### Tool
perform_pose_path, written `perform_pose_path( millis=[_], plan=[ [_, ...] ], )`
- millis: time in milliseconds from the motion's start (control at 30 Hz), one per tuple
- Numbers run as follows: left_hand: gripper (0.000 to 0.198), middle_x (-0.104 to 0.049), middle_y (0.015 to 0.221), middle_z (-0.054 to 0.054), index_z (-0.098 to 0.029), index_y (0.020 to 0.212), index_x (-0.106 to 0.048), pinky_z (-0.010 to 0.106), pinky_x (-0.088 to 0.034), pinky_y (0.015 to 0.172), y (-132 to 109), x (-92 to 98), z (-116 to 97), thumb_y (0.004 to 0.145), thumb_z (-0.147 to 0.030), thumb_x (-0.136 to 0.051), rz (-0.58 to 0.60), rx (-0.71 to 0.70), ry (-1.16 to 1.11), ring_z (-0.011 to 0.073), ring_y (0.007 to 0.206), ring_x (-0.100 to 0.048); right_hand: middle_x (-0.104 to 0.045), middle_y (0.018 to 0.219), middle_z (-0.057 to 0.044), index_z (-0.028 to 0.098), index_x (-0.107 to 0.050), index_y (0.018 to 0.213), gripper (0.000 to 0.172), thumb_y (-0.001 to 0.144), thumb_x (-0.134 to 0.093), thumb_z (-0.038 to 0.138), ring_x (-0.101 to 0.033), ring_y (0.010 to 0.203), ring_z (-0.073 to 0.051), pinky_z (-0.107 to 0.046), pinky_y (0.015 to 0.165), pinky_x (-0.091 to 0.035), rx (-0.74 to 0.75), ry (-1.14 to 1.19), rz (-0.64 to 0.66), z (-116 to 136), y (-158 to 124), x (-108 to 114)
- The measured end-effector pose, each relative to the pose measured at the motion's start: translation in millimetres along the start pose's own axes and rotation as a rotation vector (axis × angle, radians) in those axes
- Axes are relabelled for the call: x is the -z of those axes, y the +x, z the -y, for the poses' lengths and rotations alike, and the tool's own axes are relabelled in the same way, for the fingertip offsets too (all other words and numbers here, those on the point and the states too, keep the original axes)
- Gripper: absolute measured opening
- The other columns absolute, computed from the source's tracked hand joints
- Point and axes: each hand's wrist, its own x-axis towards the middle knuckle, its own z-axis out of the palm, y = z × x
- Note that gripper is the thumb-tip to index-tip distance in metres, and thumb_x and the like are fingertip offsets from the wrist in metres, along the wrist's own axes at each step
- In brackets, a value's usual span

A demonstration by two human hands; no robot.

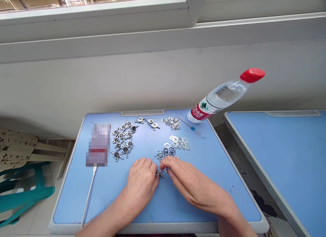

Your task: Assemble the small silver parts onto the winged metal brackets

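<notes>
My left hand is closed on a small metal fitting near the front middle of the blue table. From the other side, my right hand pinches a small metal piece with a ring-like end against that fitting. The fingers partly hide both parts. Just beyond the right fingertips lie black rubber rings, tiny screws and flat metal plates. Several similar metal fittings with black centres are grouped left of the hands.
More metal parts and a heap of small metal levers lie farther back. Nearby are a screwdriver and a red-capped water bottle. A blurred phone-like object with a white cable is at left. Another table stands right.
</notes>
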Motion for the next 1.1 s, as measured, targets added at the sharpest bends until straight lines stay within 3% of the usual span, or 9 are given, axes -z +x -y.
perform_pose_path(
  millis=[233, 333, 467, 533, 600, 700, 833, 1033, 1100],
  plan=[
    [0.01, -0.062, 0.075, 0.001, -0.02, 0.076, -0.06, 0.034, -0.047, 0.064, -0.3, 0.7, -1.8, 0.083, -0.015, -0.064, 0.008, 0.007, 0.036, 0.0215, 0.072, -0.059, -0.057, 0.068, -0.002, 0.018, -0.057, 0.085, 0.029, 0.101, -0.034, 0.015, -0.049, 0.061, -0.015, -0.028, 0.054, -0.04, 0.139, -0.163, -0.108, -5.1, 3.3, -8.1],
    [0.01, -0.063, 0.076, 0.001, -0.019, 0.076, -0.06, 0.034, -0.047, 0.063, -0.9, 0.5, -2.3, 0.085, -0.017, -0.063, 0.011, 0.016, 0.032, 0.0215, 0.072, -0.06, -0.056, 0.065, -0.002, 0.017, -0.059, 0.085, 0.026, 0.102, -0.039, 0.021, -0.049, 0.057, -0.015, -0.028, 0.051, -0.038, 0.153, -0.271, -0.164, -6.7, 3.4, -8.5],
    [0.004, -0.064, 0.078, 0.002, -0.019, 0.082, -0.062, 0.034, -0.048, 0.064, -1.0, -0.9, -1.7, 0.084, -0.016, -0.062, 0.016, 0.028, 0.018, 0.0224, 0.074, -0.061, -0.066, 0.085, -0.008, 0.015, -0.058, 0.105, 0.024, 0.101, -0.034, 0.017, -0.062, 0.073, -0.019, -0.03, 0.059, -0.048, 0.095, -0.231, -0.1, -3.1, -0.9, -2.7],
    [0.006, -0.064, 0.08, 0.002, -0.019, 0.085, -0.062, 0.034, -0.049, 0.065, -1.0, -1.5, -1.2, 0.083, -0.014, -0.062, 0.02, 0.029, 0.007, 0.0224, 0.075, -0.062, -0.067, 0.102, -0.011, 0.015, -0.054, 0.117, 0.031, 0.098, -0.03, 0.01, -0.066, 0.09, -0.02, -0.032, 0.069, -0.054, 0.083, -0.161, -0.061, -0.8, -3.3, -0.6],
    [0.007, -0.065, 0.08, 0.002, -0.02, 0.086, -0.062, 0.033, -0.049, 0.066, -1.1, -1.4, -1.1, 0.083, -0.013, -0.061, 0.028, 0.027, -0.003, 0.0219, 0.075, -0.062, -0.068, 0.106, -0.011, 0.016, -0.053, 0.122, 0.036, 0.097, -0.029, 0.007, -0.066, 0.095, -0.02, -0.033, 0.074, -0.055, 0.092, -0.114, -0.068, 0.3, -4.2, -1.1],
    [0.008, -0.065, 0.076, 0.001, -0.02, 0.082, -0.06, 0.032, -0.047, 0.064, -1.3, -0.4, -1.6, 0.084, -0.012, -0.06, 0.057, 0.033, -0.001, 0.0215, 0.073, -0.062, -0.069, 0.086, -0.006, 0.017, -0.059, 0.109, 0.028, 0.1, -0.032, 0.012, -0.065, 0.077, -0.017, -0.03, 0.063, -0.053, 0.116, -0.115, -0.13, -1.2, -2.1, -4.5],
    [0.011, -0.064, 0.075, 0.002, -0.02, 0.076, -0.058, 0.032, -0.046, 0.062, -1.4, 0.2, -2.3, 0.084, -0.013, -0.06, 0.086, 0.042, 0.007, 0.0221, 0.072, -0.062, -0.057, 0.061, -0.001, 0.018, -0.06, 0.082, 0.03, 0.102, -0.039, 0.024, -0.053, 0.053, -0.015, -0.028, 0.048, -0.04, 0.136, -0.276, -0.198, -4.2, 1.3, -5.4],
    [0.007, -0.065, 0.078, 0.002, -0.019, 0.083, -0.059, 0.032, -0.047, 0.064, -1.0, -1.6, -1.0, 0.085, -0.013, -0.059, 0.049, 0.034, -0.015, 0.0224, 0.074, -0.063, -0.068, 0.098, -0.011, 0.016, -0.055, 0.116, 0.031, 0.097, -0.031, 0.012, -0.066, 0.083, -0.02, -0.033, 0.067, -0.055, 0.03, -0.161, -0.086, -0.4, -2.3, -1.5],
    [0.006, -0.066, 0.079, 0.002, -0.019, 0.086, -0.06, 0.032, -0.047, 0.065, -0.6, -0.6, -1.3, 0.085, -0.013, -0.06, 0.07, 0.04, -0.015, 0.0225, 0.075, -0.064, -0.069, 0.099, -0.01, 0.017, -0.055, 0.119, 0.034, 0.096, -0.03, 0.009, -0.067, 0.086, -0.02, -0.033, 0.069, -0.056, 0.065, -0.132, -0.098, -0.5, -3.1, -3.0]
  ],
)
